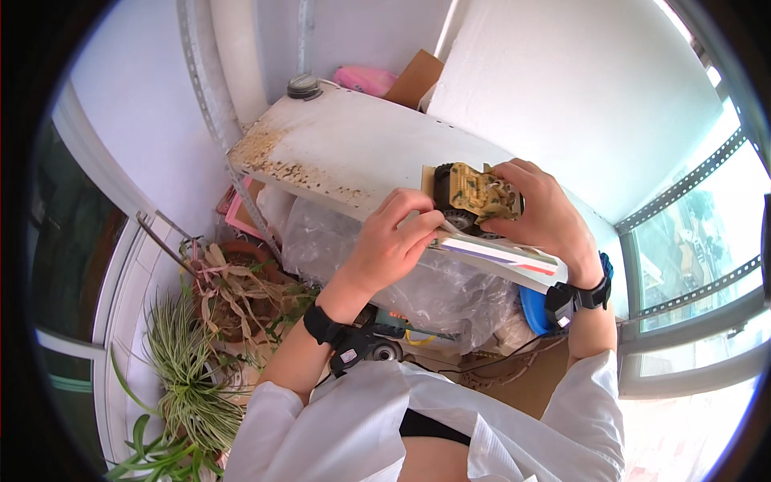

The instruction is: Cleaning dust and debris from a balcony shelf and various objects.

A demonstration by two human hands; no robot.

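Note:
A camouflage toy military vehicle (476,191) with black wheels sits in or on an open cardboard box (494,253) at the front edge of the white metal shelf (361,141). My right hand (542,211) grips the vehicle's right end between thumb and fingers. At the vehicle's left, my left hand (400,238) pinches the edge of the box near a black wheel. The box has a printed side with white, purple and red stripes. Its inside is mostly hidden by the vehicle and my hands.
The shelf has a rusty left corner and holds a round grey object (304,87). Behind it lie a pink item (364,79) and brown cardboard (417,78). Below are clear plastic wrapping (325,232) and a blue object (535,307). Potted plants (187,373) stand at left; windows (692,259) are at right.

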